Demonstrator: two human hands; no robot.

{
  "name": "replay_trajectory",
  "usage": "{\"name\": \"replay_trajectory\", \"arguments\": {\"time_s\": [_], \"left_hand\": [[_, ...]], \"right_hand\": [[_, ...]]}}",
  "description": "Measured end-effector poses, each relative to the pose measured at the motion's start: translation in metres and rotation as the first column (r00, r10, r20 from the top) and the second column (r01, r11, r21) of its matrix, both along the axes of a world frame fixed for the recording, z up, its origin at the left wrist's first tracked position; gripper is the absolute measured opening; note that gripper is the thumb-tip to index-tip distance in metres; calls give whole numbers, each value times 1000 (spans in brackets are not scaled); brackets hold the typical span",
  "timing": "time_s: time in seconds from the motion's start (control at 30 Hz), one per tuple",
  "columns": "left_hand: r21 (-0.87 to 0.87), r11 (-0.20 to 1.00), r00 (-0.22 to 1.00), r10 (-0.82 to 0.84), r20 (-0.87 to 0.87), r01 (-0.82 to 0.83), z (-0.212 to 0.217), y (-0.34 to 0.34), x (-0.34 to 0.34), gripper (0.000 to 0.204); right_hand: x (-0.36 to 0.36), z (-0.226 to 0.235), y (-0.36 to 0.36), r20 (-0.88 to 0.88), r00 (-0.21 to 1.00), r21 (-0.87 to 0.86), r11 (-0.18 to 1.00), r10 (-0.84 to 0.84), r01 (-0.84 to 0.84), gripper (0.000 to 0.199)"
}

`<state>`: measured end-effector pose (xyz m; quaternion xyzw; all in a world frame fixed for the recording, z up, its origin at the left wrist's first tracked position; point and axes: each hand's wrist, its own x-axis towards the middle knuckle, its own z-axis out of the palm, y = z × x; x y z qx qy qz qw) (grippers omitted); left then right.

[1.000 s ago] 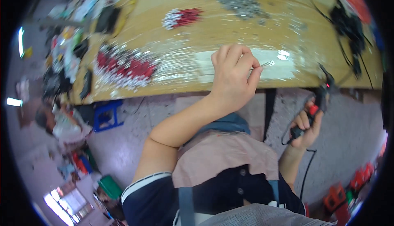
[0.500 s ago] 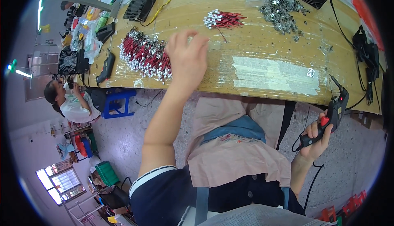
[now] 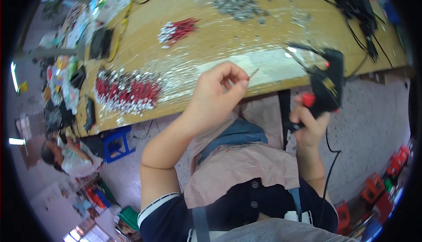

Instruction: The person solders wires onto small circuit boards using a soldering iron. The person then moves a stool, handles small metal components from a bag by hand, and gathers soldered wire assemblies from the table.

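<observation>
My left hand (image 3: 221, 91) is closed in a pinch over the table's front edge. A short, thin wire-like piece (image 3: 253, 73) sticks out from between thumb and fingertip; its other end is hidden. My right hand (image 3: 311, 122) grips a black soldering gun (image 3: 327, 81) with a red trigger and a small red light. The gun's tip points left above the whitish tape strips (image 3: 274, 64), apart from my left hand. Farther left lies a large heap of red wires with white connectors and silvery ends (image 3: 127, 90). A smaller bundle of red wires (image 3: 180, 30) lies behind.
Loose small metal parts (image 3: 239, 2) are heaped at the back. Black cables (image 3: 354, 6) lie at the right, and a cord hangs by my right arm. A dark box-shaped device (image 3: 101, 42) stands at the left. Another person (image 3: 72, 154) sits beyond a blue stool (image 3: 118, 144).
My left hand has come from beside the large wire heap to the tape strips and now pinches a thin piece. My right hand has raised the soldering gun leftward over the table edge. The view has shifted.
</observation>
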<state>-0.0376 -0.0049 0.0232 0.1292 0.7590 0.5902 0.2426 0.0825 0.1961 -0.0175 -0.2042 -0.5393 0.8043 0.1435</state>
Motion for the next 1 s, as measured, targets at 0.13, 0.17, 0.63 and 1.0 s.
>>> {"name": "replay_trajectory", "arguments": {"time_s": [0.13,0.17,0.63,1.0], "left_hand": [[163,986,970,-57,237,18,-9,31,23,6],[112,993,975,-65,211,42,-8,36,25,6],[284,959,914,-110,390,-6,-19,69,35,6],[-202,975,698,-79,-712,-95,-40,80,-20,9]], "right_hand": [[-19,-4,-12,-63,998,-4,1000,-20,20,29],[-20,-6,-10,-56,998,46,999,-10,13,29],[-13,-3,-2,-48,991,61,990,-121,124,19],[9,-29,17,-185,971,348,915,-149,207,18]]}}
